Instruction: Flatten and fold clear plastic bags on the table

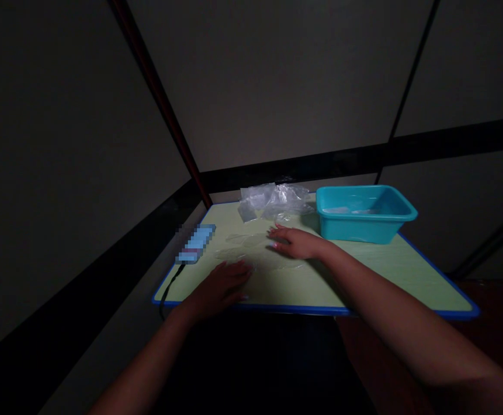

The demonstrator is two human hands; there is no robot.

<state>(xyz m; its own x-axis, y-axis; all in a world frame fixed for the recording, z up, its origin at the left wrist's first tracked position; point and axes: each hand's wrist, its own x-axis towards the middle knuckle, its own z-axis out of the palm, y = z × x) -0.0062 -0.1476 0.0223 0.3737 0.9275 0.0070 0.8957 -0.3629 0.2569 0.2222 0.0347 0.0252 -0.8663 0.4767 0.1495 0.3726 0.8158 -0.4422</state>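
Observation:
A thin, clear plastic bag (251, 253) lies flat on the pale green tabletop, its outline faint against the surface. My left hand (221, 288) rests at its near left edge, fingers stretched out and apart. Over the bag's far right part, my right hand (297, 242) is held with its fingers extended and slightly spread, gripping nothing visible. Whether the right fingertips press on the plastic or hover just above it, I cannot tell. Behind both hands is a crumpled heap of clear plastic bags (277, 200) near the table's back edge.
To the right stands a turquoise plastic basin (359, 230) with some whitish pieces inside. A pixelated, light-blue flat object (196, 244) lies at the left edge, a black cord (170, 285) hanging near it. The table (407, 288) has a blue rim; walls enclose its back and left.

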